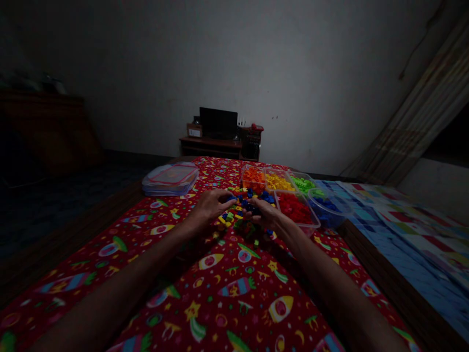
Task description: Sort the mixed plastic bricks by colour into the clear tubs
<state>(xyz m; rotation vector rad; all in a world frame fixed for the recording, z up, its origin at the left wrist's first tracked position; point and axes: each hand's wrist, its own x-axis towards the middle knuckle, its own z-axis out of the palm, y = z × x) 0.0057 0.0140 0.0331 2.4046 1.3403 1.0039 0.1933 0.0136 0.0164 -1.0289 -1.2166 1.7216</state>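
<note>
Where left hand point(211, 207) and right hand point(265, 211) half-curl at bricks point(229, 216), I can't make out either grip's hold; cloth point(220, 308) spreads near.

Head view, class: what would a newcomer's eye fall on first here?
Probably the bright red cloth, printed with rockets, filling the middle foreground. Next might come the heap of small multicoloured pieces, at the left hand and right hand. Clear containers of pieces grouped by colour stand out beyond the heap and to its right.

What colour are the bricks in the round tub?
The bricks are blue, in the head view.
</note>
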